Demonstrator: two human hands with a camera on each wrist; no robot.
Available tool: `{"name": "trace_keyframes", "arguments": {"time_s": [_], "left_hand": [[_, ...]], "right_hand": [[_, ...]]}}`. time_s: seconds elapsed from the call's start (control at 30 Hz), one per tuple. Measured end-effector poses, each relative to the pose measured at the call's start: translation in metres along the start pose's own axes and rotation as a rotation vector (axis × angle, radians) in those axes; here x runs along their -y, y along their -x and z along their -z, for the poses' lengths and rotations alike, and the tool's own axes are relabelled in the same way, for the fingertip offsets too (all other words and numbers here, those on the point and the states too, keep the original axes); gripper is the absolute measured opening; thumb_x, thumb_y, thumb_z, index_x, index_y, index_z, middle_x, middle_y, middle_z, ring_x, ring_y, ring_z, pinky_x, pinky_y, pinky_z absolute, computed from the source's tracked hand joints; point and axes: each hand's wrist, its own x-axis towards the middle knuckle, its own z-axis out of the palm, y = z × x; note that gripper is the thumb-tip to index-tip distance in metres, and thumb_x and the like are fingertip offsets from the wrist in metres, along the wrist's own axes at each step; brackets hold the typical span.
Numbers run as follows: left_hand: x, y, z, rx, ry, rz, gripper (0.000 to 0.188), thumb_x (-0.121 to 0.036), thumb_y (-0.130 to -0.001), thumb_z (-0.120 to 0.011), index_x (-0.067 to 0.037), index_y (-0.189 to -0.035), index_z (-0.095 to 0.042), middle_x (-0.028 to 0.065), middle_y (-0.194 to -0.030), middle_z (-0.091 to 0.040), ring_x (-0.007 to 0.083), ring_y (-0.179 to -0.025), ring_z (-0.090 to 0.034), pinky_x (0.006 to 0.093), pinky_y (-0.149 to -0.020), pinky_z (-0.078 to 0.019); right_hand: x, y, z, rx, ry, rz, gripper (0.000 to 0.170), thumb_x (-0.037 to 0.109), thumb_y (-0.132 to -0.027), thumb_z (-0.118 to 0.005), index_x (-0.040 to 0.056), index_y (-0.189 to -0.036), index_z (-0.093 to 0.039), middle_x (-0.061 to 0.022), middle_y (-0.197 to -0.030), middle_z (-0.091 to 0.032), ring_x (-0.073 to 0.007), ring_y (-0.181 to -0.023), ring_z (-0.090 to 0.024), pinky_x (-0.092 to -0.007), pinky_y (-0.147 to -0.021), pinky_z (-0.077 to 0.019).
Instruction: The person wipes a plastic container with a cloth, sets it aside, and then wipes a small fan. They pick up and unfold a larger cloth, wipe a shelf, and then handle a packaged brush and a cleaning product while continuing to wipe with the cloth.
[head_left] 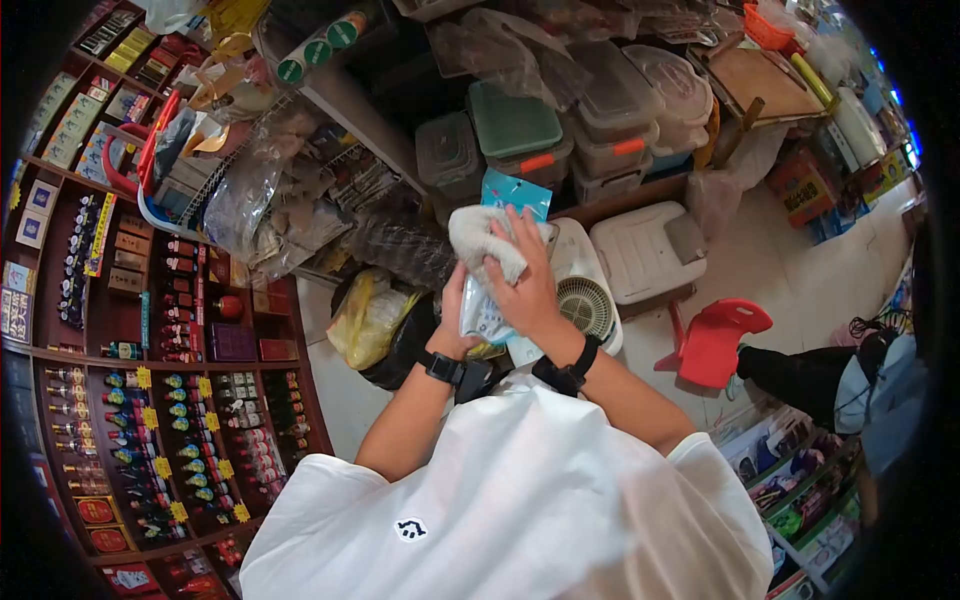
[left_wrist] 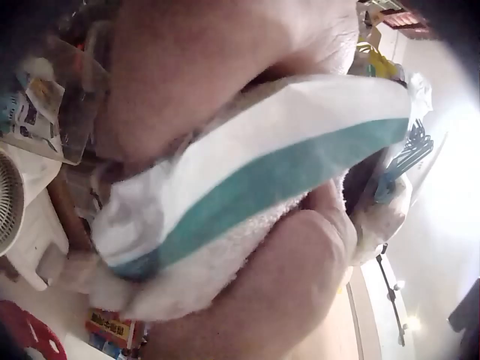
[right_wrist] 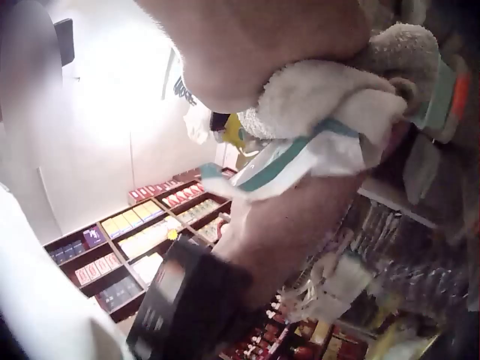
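Observation:
In the head view, the right hand point(head_left: 528, 290) presses a white cloth point(head_left: 478, 235) against a flat clear package point(head_left: 485, 312), its fingers over the cloth's right part. The left hand point(head_left: 455, 308) grips the package's left side from below. A blue printed end point(head_left: 515, 195) of the package rises beyond the cloth. A white-and-teal strip point(left_wrist: 255, 184) crosses the left wrist view, with fluffy cloth point(left_wrist: 217, 281) under it. In the right wrist view, the cloth point(right_wrist: 311, 94) lies bunched between the right hand point(right_wrist: 270, 45) and the left hand point(right_wrist: 300, 217).
Lidded storage boxes point(head_left: 515, 120) stand beyond the hands. To their right are a round grille point(head_left: 585, 307), a white lidded bin point(head_left: 648, 250) and a red chair point(head_left: 715, 343). Bottle shelves point(head_left: 150, 356) line the left; yellow bags point(head_left: 368, 320) lie nearer. Someone's dark-clad leg point(head_left: 800, 380) shows at right.

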Motion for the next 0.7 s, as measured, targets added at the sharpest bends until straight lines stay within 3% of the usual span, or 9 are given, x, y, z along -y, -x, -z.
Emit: {"name": "trace_keyframes", "arguments": {"time_s": [0.1, 0.2, 0.23, 0.3, 0.37, 0.43, 0.57, 0.63, 0.7], "left_hand": [[-0.005, 0.010, 0.030, 0.012, -0.007, 0.251, 0.055, -0.032, -0.099, -0.057, -0.005, -0.146, -0.050, 0.0178, -0.129, -0.067, 0.0362, -0.109, -0.069, 0.0517, -0.099, -0.0542], [-0.001, 0.022, 0.023, 0.031, -0.142, 0.280, 0.059, -0.025, -0.089, -0.059, 0.001, -0.141, -0.050, 0.0240, -0.124, -0.066, 0.0432, -0.110, -0.068, 0.0517, -0.097, -0.0560], [-0.001, 0.026, 0.023, 0.100, -0.103, 0.301, 0.060, -0.022, -0.086, -0.059, 0.004, -0.140, -0.050, 0.0262, -0.124, -0.066, 0.0452, -0.110, -0.067, 0.0519, -0.096, -0.0566], [-0.004, 0.032, 0.026, 0.074, -0.021, 0.339, 0.066, -0.019, -0.084, -0.060, 0.002, -0.145, -0.046, 0.0268, -0.132, -0.061, 0.0433, -0.106, -0.069, 0.0520, -0.094, -0.0575], [-0.008, 0.036, 0.027, 0.181, -0.019, 0.330, 0.074, -0.024, -0.081, -0.060, 0.006, -0.146, -0.042, 0.0336, -0.131, -0.059, 0.0469, -0.109, -0.067, 0.0526, -0.097, -0.0566], [-0.012, 0.040, 0.019, 0.222, -0.021, 0.317, 0.082, -0.026, -0.079, -0.061, 0.007, -0.150, -0.037, 0.0358, -0.138, -0.053, 0.0469, -0.113, -0.065, 0.0525, -0.100, -0.0550], [-0.004, 0.038, 0.014, 0.108, -0.020, 0.168, 0.085, -0.029, -0.079, -0.060, 0.005, -0.153, -0.035, 0.0351, -0.146, -0.046, 0.0490, -0.130, -0.054, 0.0568, -0.109, -0.0481], [-0.001, 0.030, 0.023, 0.075, 0.008, 0.264, 0.078, -0.028, -0.081, -0.060, 0.005, -0.148, -0.042, 0.0322, -0.139, -0.055, 0.0463, -0.123, -0.060, 0.0545, -0.105, -0.0512], [0.010, 0.012, 0.040, 0.049, 0.083, 0.232, 0.053, -0.031, -0.091, -0.055, -0.001, -0.135, -0.057, 0.0183, -0.122, -0.070, 0.0336, -0.102, -0.071, 0.0473, -0.095, -0.0562]], "right_hand": [[-0.020, -0.024, 0.005, -0.057, 0.121, 0.007, 0.048, 0.027, -0.096, -0.068, 0.0047, -0.138, -0.062, -0.0206, -0.159, -0.041, -0.0410, -0.148, -0.035, -0.0475, -0.118, -0.0335], [-0.063, -0.041, 0.008, -0.031, -0.093, -0.317, 0.053, 0.038, -0.098, -0.065, -0.0033, -0.131, -0.062, -0.0243, -0.138, -0.061, -0.0403, -0.121, -0.063, -0.0422, -0.104, -0.0483], [-0.090, -0.045, 0.011, -0.029, -0.094, -0.315, 0.053, 0.038, -0.098, -0.065, -0.0033, -0.131, -0.062, -0.0243, -0.138, -0.061, -0.0403, -0.121, -0.063, -0.0422, -0.104, -0.0483], [-0.124, -0.054, 0.022, 0.112, -0.339, -0.829, 0.060, 0.046, -0.102, -0.057, -0.0082, -0.127, -0.063, -0.0208, -0.123, -0.070, -0.0348, -0.107, -0.071, -0.0401, -0.094, -0.0544], [-0.126, -0.042, 0.038, -0.121, -0.642, -1.053, 0.066, 0.052, -0.104, -0.050, -0.0087, -0.126, -0.062, -0.0180, -0.118, -0.072, -0.0287, -0.098, -0.073, -0.0379, -0.086, -0.0578], [-0.188, -0.014, 0.041, -0.123, -1.240, -0.975, 0.062, 0.052, -0.105, -0.049, -0.0009, -0.135, -0.059, -0.0170, -0.120, -0.071, -0.0272, -0.099, -0.073, -0.0389, -0.089, -0.0592], [-0.099, -0.004, 0.050, -0.391, -1.290, -0.885, 0.059, 0.050, -0.106, -0.049, 0.0005, -0.135, -0.058, -0.0147, -0.124, -0.069, -0.0258, -0.107, -0.069, -0.0381, -0.094, -0.0553], [-0.061, -0.003, 0.028, -0.404, -0.679, -0.581, 0.056, 0.046, -0.107, -0.050, -0.0007, -0.135, -0.058, -0.0138, -0.124, -0.068, -0.0245, -0.111, -0.066, -0.0362, -0.099, -0.0504], [-0.043, 0.007, 0.005, -0.142, -0.534, -0.411, 0.050, 0.040, -0.105, -0.055, 0.0003, -0.135, -0.059, -0.0166, -0.134, -0.062, -0.0271, -0.125, -0.057, -0.0366, -0.109, -0.0416]]}}
